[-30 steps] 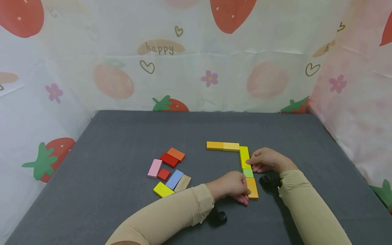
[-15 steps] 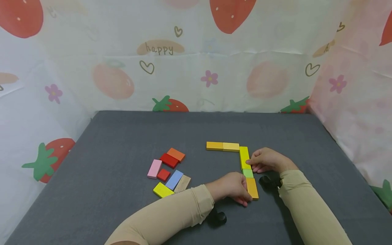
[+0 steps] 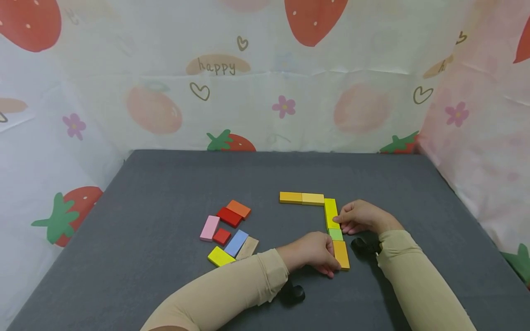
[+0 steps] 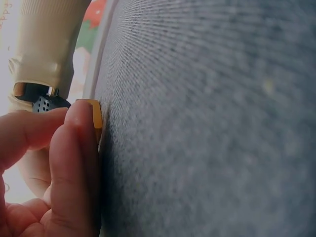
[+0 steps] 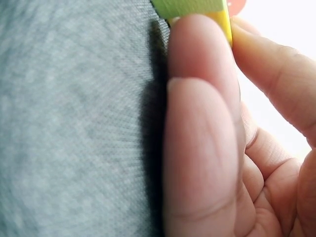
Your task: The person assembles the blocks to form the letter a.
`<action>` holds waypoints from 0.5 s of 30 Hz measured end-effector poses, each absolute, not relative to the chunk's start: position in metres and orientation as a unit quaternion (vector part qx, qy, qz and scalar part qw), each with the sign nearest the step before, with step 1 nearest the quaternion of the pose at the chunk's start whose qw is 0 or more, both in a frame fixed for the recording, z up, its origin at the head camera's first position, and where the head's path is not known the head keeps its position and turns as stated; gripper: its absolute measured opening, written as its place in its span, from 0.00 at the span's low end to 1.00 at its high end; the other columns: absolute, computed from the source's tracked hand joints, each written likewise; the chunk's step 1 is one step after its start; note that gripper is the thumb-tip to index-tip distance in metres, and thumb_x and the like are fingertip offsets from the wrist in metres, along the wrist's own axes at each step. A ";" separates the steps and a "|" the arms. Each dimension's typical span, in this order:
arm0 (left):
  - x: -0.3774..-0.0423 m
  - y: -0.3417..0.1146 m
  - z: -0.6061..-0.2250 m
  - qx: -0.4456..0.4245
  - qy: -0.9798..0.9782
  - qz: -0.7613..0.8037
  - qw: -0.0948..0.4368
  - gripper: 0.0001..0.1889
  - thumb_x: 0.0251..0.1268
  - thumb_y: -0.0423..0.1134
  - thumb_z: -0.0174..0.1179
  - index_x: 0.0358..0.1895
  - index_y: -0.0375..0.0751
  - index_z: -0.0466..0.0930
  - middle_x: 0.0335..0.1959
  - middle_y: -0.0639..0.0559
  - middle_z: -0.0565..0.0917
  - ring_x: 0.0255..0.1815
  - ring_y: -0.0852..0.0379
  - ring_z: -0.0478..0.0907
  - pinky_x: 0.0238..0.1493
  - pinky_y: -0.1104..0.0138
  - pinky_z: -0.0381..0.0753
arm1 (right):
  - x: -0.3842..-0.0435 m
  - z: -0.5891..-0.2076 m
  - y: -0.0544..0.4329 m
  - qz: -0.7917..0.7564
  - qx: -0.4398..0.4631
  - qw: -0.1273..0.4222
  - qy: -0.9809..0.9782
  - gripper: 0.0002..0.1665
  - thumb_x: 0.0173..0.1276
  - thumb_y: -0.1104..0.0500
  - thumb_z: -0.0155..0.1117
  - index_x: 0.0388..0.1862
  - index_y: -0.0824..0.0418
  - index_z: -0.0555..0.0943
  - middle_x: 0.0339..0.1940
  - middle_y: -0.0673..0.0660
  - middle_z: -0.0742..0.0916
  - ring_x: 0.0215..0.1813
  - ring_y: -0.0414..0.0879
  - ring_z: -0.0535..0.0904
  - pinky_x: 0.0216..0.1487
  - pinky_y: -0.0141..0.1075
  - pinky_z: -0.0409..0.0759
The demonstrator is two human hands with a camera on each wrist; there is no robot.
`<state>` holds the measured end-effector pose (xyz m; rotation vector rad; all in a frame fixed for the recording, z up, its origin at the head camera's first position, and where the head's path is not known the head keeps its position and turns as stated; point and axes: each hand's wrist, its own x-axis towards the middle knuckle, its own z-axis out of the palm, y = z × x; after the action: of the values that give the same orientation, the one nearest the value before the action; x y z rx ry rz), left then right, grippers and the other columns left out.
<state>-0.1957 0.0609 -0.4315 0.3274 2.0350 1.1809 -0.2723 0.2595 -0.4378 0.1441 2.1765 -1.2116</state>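
on the grey cloth-topped table (image 3: 174,184), the flat green block (image 3: 336,234) lies between the long yellow block (image 3: 331,213) behind and the rectangular amber block (image 3: 341,255) before it. the left hand (image 3: 313,251) is left of them, the right hand (image 3: 366,217) right.

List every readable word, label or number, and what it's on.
"happy": orange oval printed on the cloth backdrop.
"h…", rest unreadable: right-hand oval, at the fold.
Too blurred: faint reddish marks, left edge of left wrist view.
Blocks: no text visible.
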 end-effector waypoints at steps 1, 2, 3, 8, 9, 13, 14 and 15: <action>-0.196 0.060 -0.431 0.132 0.793 0.463 0.374 0.10 0.55 0.33 0.71 0.26 0.41 0.76 0.20 0.49 0.83 0.17 0.61 0.81 0.24 0.72 0.81 | -0.272 -0.438 0.259 -0.460 0.054 0.317 0.828 0.13 0.66 0.52 0.67 0.27 0.60 0.83 0.18 0.49 0.84 0.21 0.38 0.79 0.31 0.30 0.82; -0.196 0.059 -0.431 0.135 0.792 0.463 0.374 0.10 0.55 0.33 0.71 0.27 0.41 0.76 0.21 0.49 0.83 0.18 0.60 0.81 0.24 0.71 0.81 | -0.272 -0.438 0.259 -0.459 0.054 0.316 0.829 0.13 0.66 0.52 0.67 0.27 0.60 0.83 0.18 0.49 0.84 0.21 0.38 0.79 0.31 0.30 0.82; -0.196 0.058 -0.431 0.139 0.791 0.464 0.374 0.09 0.55 0.33 0.71 0.27 0.41 0.77 0.22 0.49 0.83 0.19 0.60 0.82 0.25 0.71 0.82 | -0.272 -0.437 0.259 -0.459 0.054 0.314 0.829 0.13 0.66 0.52 0.68 0.27 0.60 0.83 0.18 0.49 0.84 0.21 0.38 0.79 0.31 0.30 0.82; -0.200 0.052 -0.428 0.147 0.790 0.466 0.370 0.08 0.57 0.34 0.69 0.29 0.41 0.77 0.24 0.50 0.82 0.21 0.58 0.83 0.28 0.68 0.84 | -0.270 -0.437 0.259 -0.459 0.052 0.310 0.831 0.13 0.66 0.52 0.67 0.28 0.60 0.83 0.18 0.50 0.84 0.22 0.38 0.79 0.31 0.30 0.82; -0.201 0.050 -0.427 0.148 0.792 0.466 0.367 0.08 0.58 0.34 0.69 0.29 0.41 0.77 0.24 0.50 0.83 0.22 0.58 0.83 0.28 0.68 0.84 | -0.270 -0.437 0.259 -0.459 0.051 0.310 0.831 0.13 0.66 0.52 0.67 0.28 0.60 0.83 0.18 0.50 0.84 0.22 0.38 0.79 0.31 0.30 0.82; -0.207 0.042 -0.424 0.149 0.798 0.465 0.353 0.07 0.59 0.35 0.68 0.30 0.41 0.77 0.24 0.49 0.83 0.23 0.57 0.83 0.30 0.67 0.84 | -0.270 -0.437 0.259 -0.461 0.049 0.311 0.829 0.13 0.66 0.52 0.67 0.27 0.60 0.83 0.18 0.49 0.84 0.21 0.38 0.79 0.31 0.30 0.82; -0.209 0.039 -0.423 0.149 0.799 0.464 0.351 0.07 0.59 0.35 0.68 0.30 0.41 0.77 0.24 0.49 0.84 0.24 0.57 0.84 0.31 0.67 0.84 | -0.270 -0.437 0.259 -0.462 0.048 0.311 0.829 0.13 0.66 0.52 0.67 0.27 0.60 0.83 0.18 0.49 0.84 0.21 0.38 0.79 0.30 0.30 0.82; -0.211 0.036 -0.421 0.151 0.800 0.464 0.349 0.07 0.59 0.35 0.68 0.30 0.41 0.77 0.24 0.49 0.84 0.24 0.57 0.84 0.32 0.66 0.85 | -0.270 -0.437 0.259 -0.462 0.048 0.312 0.829 0.13 0.67 0.52 0.67 0.27 0.60 0.83 0.18 0.49 0.84 0.21 0.38 0.79 0.30 0.30 0.82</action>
<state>-0.2115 0.0360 -0.4212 0.3913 2.0733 1.2024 -0.2704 0.2591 -0.4374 0.1269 2.1887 -1.2181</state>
